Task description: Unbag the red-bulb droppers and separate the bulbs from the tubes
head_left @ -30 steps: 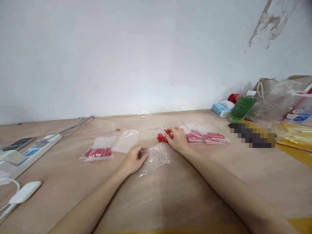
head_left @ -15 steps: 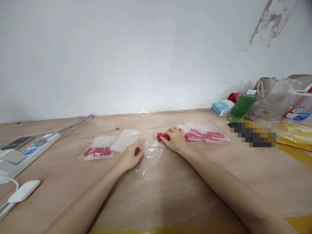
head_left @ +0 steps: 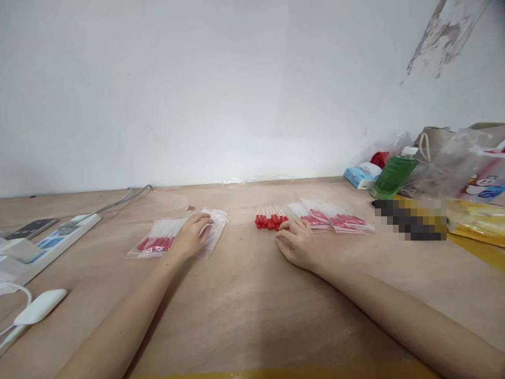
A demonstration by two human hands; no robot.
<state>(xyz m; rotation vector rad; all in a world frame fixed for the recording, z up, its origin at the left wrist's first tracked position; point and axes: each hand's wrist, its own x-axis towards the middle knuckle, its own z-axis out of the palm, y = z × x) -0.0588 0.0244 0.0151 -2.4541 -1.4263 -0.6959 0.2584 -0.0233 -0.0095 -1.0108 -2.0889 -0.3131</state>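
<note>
My left hand [head_left: 192, 234] rests with curved fingers, thumb apart, over flat clear zip bags [head_left: 218, 223] left of centre. It partly covers them, so where one bag ends and another begins is hard to tell. Just left of it lies a zip bag [head_left: 152, 246] filled with red-tipped sticks. At centre right, a row of loose white sticks with red tips [head_left: 270, 221] lies on the table, tips toward me. My right hand [head_left: 298, 242] sits at the row's right end, fingers bent and thumb apart, fingertips close to the last tips. Whether they touch is unclear.
Filled zip bags [head_left: 335, 218] overlap right of the loose sticks. A green bottle [head_left: 394, 172], a blue tissue pack [head_left: 358, 177] and plastic bags stand at the right. A power strip [head_left: 55, 250], a phone [head_left: 31, 229] and a white plug lead [head_left: 41, 307] lie at the left.
My left hand has moved left, and the crumpled clear bag has gone from the middle of the table. My right hand has drawn back right and nearer, uncovering the row of sticks.
</note>
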